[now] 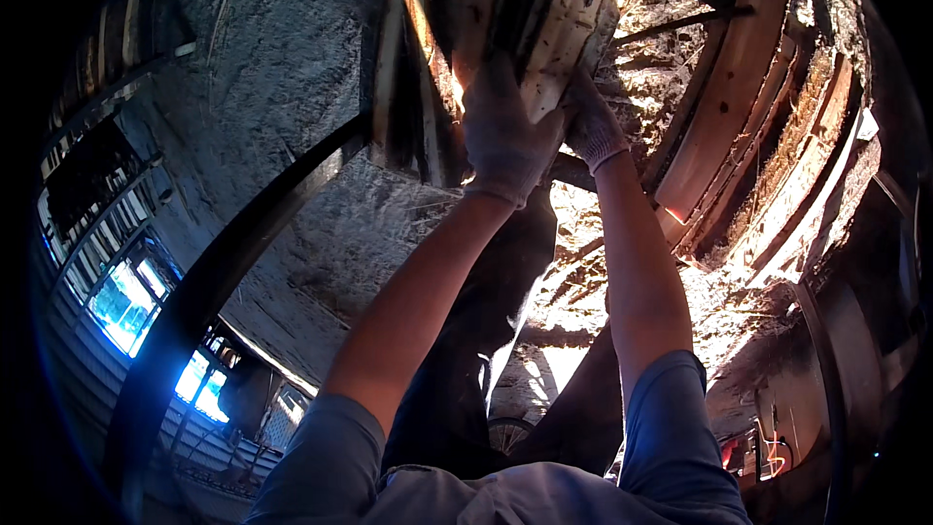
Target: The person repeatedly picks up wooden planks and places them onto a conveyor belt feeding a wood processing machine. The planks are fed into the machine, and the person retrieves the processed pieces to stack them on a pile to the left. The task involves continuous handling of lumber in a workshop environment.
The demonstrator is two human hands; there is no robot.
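Note:
Both of my hands wear pale knitted work gloves and are together at the upper middle of the head view. A light wooden board [569, 34] with dark knots runs away from me between them. My left hand [507, 136] grips the board's near end from the left, its thumb near the end; its fingertips fade into shadow. From the right, my right hand [591, 122] wraps the same end, fingers partly hidden behind the wood. Just left of the board, darker planks [476, 0] lie side by side in shade, close to my left fingers.
Reddish-brown boards [729, 102] lie on the right, over sunlit ground strewn with wood scraps [583, 233]. A dark curved bar [253, 214] crosses on the left, before rough grey ground [282, 68]. Bright window openings [126, 306] show at far left, and a wheel [507, 435] below.

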